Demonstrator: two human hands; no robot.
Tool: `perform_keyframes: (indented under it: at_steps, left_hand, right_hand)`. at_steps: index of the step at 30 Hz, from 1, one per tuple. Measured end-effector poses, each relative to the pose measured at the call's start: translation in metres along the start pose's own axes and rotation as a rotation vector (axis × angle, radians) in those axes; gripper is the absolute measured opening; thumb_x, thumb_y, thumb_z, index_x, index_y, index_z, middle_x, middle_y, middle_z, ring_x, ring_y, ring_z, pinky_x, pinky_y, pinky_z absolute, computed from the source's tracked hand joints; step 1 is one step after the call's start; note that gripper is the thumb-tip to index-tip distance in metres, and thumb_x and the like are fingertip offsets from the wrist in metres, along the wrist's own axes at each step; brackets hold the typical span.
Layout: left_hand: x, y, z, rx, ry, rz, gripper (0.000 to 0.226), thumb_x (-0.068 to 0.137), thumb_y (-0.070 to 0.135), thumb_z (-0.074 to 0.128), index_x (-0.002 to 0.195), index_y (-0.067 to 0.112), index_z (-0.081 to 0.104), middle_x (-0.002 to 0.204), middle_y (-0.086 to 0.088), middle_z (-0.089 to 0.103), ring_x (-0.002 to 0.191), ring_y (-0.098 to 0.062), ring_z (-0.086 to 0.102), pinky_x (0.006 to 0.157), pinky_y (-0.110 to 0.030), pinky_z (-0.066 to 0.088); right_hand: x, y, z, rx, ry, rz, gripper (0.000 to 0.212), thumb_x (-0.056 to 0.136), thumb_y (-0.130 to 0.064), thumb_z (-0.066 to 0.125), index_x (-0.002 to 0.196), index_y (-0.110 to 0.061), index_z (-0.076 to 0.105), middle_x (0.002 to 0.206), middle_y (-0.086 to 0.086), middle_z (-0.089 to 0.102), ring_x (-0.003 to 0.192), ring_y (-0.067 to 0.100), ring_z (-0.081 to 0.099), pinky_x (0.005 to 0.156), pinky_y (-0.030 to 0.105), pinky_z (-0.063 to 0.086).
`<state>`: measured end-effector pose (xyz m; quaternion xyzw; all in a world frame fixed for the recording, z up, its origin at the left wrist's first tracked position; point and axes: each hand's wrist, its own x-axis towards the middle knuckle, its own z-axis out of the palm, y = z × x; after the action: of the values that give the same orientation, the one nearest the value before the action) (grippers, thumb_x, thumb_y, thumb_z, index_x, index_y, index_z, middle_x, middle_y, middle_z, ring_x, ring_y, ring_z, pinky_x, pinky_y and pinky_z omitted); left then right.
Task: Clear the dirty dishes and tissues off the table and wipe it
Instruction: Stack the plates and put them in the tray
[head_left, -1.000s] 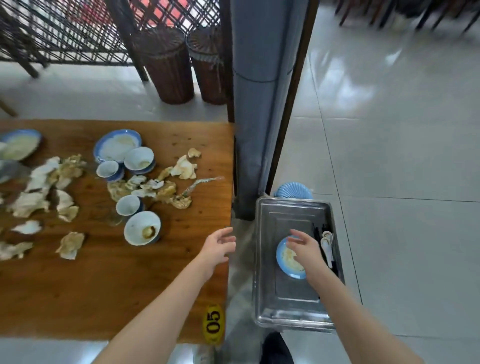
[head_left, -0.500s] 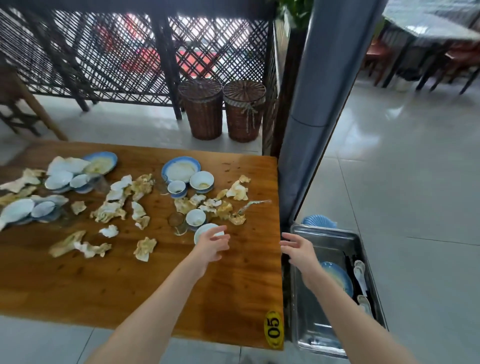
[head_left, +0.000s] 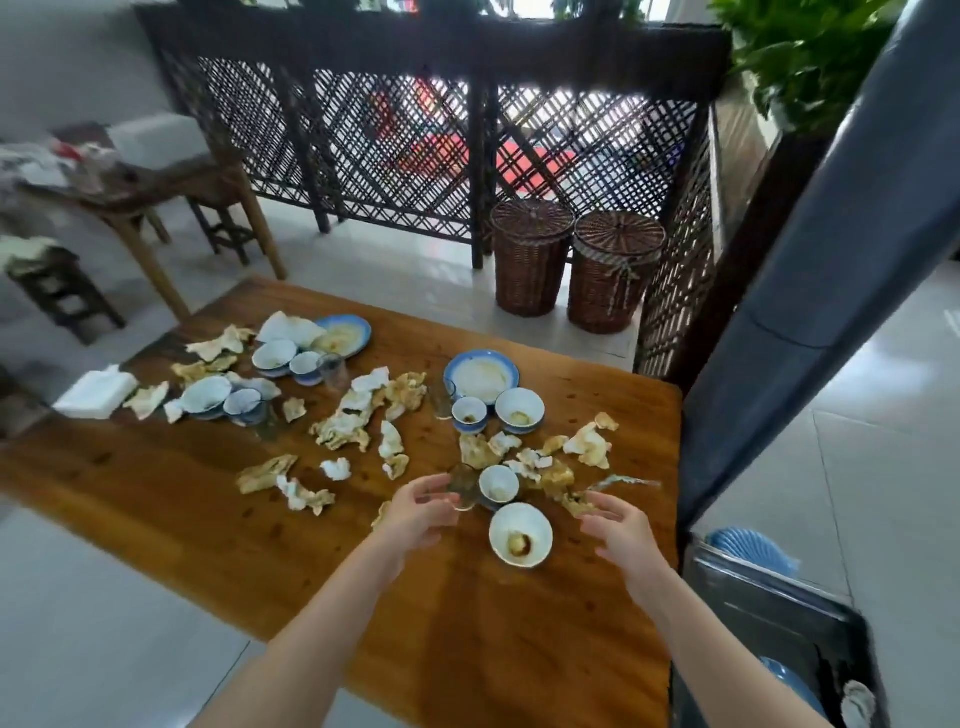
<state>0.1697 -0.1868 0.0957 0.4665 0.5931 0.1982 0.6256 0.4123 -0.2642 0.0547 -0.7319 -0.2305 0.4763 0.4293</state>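
I am in the clearing step, and most of the mess is not yet lifted. Both hands reach over the brown wooden table (head_left: 519, 639) toward the nearest cluster in the lower middle of the frame. My left hand (head_left: 421, 512) is unclenched, its fingers curved, with the tips just at a clear glass tumbler (head_left: 464, 487) but not wrapped round it. My right hand (head_left: 615, 525) is spread and holds nothing, just beside the crumpled stained tissues (head_left: 558, 475). Between the hands sits a white round bowl with brown residue (head_left: 521, 535), and a small white cup (head_left: 498, 484) stands just above it. The grey steel tray (head_left: 769, 618) waits at the lower right, off the table edge. Next, I judge, I should take a firm hold of the tumbler or bowl and carry it level, so the dregs stay in.
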Motion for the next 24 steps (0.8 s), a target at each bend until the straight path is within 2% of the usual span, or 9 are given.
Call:
perform_keyframes:
  at_steps: [3,6,8,10,12,14,15,19,24]
  left_hand:
    - [0.015,0.003,-0.039,-0.029,-0.008,0.01,0.035,0.094,0.013,0.057,0.127,0.022,0.052,0.12,-0.001,0.061,0.104,-0.019,0.062,0.094,-0.039,0.046]
    - [0.038,0.007,-0.083,-0.054,-0.003,0.014,0.036,0.093,0.011,0.059,0.127,0.021,0.054,0.121,-0.003,0.062,0.104,-0.02,0.063,0.084,-0.032,0.051]
    - [0.056,0.013,-0.116,-0.066,-0.012,0.012,0.035,0.093,0.012,0.06,0.126,0.022,0.056,0.118,-0.003,0.064,0.103,-0.02,0.064,0.075,-0.027,0.052]
    - [0.074,0.023,-0.151,-0.05,-0.032,0.022,0.033,0.093,0.014,0.061,0.124,0.024,0.057,0.114,-0.001,0.066,0.102,-0.02,0.064,0.072,-0.027,0.052]
    - [0.094,0.034,-0.183,-0.046,-0.038,0.009,0.031,0.092,0.014,0.061,0.12,0.025,0.058,0.11,0.001,0.067,0.099,-0.019,0.065,0.079,-0.032,0.054]
    - [0.11,0.046,-0.208,-0.032,-0.037,0.006,0.029,0.092,0.012,0.061,0.119,0.024,0.059,0.108,0.001,0.068,0.097,-0.019,0.066,0.089,-0.039,0.054]
    - [0.118,0.051,-0.217,-0.03,-0.043,0.007,0.029,0.093,0.011,0.06,0.119,0.024,0.059,0.106,0.001,0.068,0.097,-0.02,0.066,0.09,-0.039,0.054]
    - [0.141,0.064,-0.232,-0.017,-0.07,-0.005,0.03,0.096,0.007,0.054,0.121,0.022,0.058,0.104,0.002,0.069,0.095,-0.02,0.066,0.071,-0.029,0.053]
    - [0.155,0.065,-0.235,-0.007,-0.077,-0.029,0.031,0.095,0.008,0.056,0.122,0.023,0.057,0.104,0.002,0.068,0.093,-0.018,0.067,0.067,-0.027,0.05]
  right_hand:
    - [0.01,-0.022,0.036,0.003,-0.007,-0.012,0.031,0.088,-0.007,0.058,0.116,-0.02,0.058,0.103,0.001,0.064,0.092,0.013,0.059,0.063,0.024,0.043]
    - [0.02,-0.041,0.077,0.009,0.015,-0.013,0.031,0.085,-0.006,0.063,0.112,-0.02,0.058,0.097,-0.001,0.063,0.086,0.011,0.058,0.06,0.024,0.043]
    - [0.027,-0.048,0.107,0.023,0.032,-0.002,0.034,0.085,-0.005,0.063,0.116,-0.017,0.059,0.098,-0.001,0.065,0.089,0.014,0.059,0.064,0.028,0.046]
    - [0.032,-0.055,0.139,0.048,0.089,0.023,0.037,0.085,-0.002,0.061,0.119,-0.016,0.06,0.104,0.004,0.065,0.096,0.02,0.061,0.065,0.028,0.047]
    - [0.034,-0.063,0.171,0.033,0.132,0.062,0.037,0.085,-0.002,0.062,0.119,-0.018,0.061,0.101,-0.001,0.061,0.098,0.021,0.058,0.068,0.03,0.049]
    - [0.034,-0.072,0.197,0.002,0.15,0.077,0.035,0.087,-0.006,0.062,0.118,-0.02,0.061,0.09,-0.014,0.054,0.098,0.017,0.055,0.082,0.033,0.05]
    - [0.035,-0.076,0.207,-0.005,0.143,0.077,0.034,0.087,-0.007,0.062,0.118,-0.021,0.061,0.089,-0.017,0.053,0.098,0.015,0.054,0.085,0.032,0.048]
    - [0.04,-0.087,0.226,0.017,0.123,0.084,0.032,0.089,-0.009,0.061,0.118,-0.021,0.061,0.098,-0.007,0.064,0.096,0.012,0.058,0.08,0.03,0.047]
    - [0.058,-0.091,0.226,0.057,0.128,0.09,0.032,0.088,-0.007,0.061,0.117,-0.02,0.061,0.099,-0.006,0.065,0.098,0.016,0.058,0.085,0.036,0.047]
